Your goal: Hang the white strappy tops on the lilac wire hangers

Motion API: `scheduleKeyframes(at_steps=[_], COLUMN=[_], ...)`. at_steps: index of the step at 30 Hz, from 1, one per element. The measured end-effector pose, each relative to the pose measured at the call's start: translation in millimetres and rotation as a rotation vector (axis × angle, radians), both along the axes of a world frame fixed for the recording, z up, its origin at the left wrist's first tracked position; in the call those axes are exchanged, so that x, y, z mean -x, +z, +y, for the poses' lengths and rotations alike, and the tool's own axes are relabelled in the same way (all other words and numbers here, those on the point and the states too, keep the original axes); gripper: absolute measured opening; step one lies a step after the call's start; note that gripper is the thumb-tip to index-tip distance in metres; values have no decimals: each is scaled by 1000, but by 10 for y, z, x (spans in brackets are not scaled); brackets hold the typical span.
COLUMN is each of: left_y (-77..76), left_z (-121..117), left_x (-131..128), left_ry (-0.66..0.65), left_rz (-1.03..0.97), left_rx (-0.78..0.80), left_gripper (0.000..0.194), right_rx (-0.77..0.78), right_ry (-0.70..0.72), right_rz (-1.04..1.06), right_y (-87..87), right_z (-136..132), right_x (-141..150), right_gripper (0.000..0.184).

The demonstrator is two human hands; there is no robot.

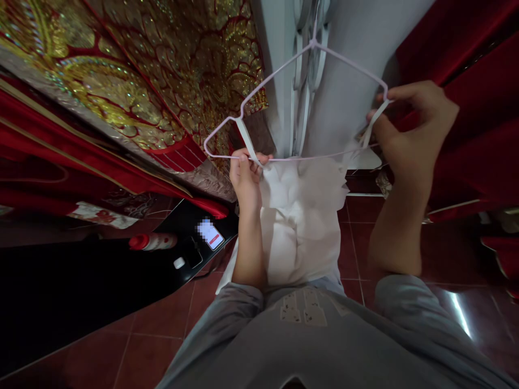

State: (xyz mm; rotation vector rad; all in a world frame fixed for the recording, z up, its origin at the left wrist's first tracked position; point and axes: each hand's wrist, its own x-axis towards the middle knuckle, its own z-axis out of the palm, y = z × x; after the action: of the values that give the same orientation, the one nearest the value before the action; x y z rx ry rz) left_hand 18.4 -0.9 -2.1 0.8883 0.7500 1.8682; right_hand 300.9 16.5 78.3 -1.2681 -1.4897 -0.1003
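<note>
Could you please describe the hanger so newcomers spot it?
Start at the big gold-and-red fabric, upper left. Look right, to the left hand and right hand at the hanger. It is a thin, pale pink frame, unlike the flat white straps on it.

Pale pink hanger [313, 44], white garment [300, 216] below, left hand [246, 175] on bottom bar [300, 159], right hand [416, 129] at one strap [377, 117]

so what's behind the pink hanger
Behind the pink hanger: a pale grey surface, wavy grey-white strips and the edge of a gold-and-red sequined garment. Whatever sits directly behind the left hand, right hand and white garment is covered.
</note>
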Motion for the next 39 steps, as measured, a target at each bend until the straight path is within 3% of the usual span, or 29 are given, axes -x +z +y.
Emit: scheduleKeyframes(at_steps=[3,8,12,16,19,22,28,34,39], left_y=[2,16,49,50,17,-8,18,-55,-127], left_z=[39,93,80,56,41,16,-59,-90,-189], left_x=[63,149,177,157,121,84,7,15,295], left_ry=[-28,-54,-104,-98,-86,-82,-25,0,76], left_rz=[-16,5,-1,10,16,6,37,76,463], left_rx=[-25,55,87,104,74,4,-7,-25,-8], left_gripper=[41,38,35,36,38,41,46,36,38], right_rx=[-39,-280,-465,-528,-399,-173,142,103,95], right_ry=[1,-22,13,71,229,370,361,320,284], right_rz=[-40,19,66,142,163,37,-153,-140,-160], right_y=[-77,-209,-289,-364,-414,-470,-599,-642,-648], right_z=[-17,-117,-218,-365,-458,-463,-358,-341,-321], right_x=[80,209,277,478,687,849,958,928,933], right_gripper=[26,39,28,17,21,24,24,24,25])
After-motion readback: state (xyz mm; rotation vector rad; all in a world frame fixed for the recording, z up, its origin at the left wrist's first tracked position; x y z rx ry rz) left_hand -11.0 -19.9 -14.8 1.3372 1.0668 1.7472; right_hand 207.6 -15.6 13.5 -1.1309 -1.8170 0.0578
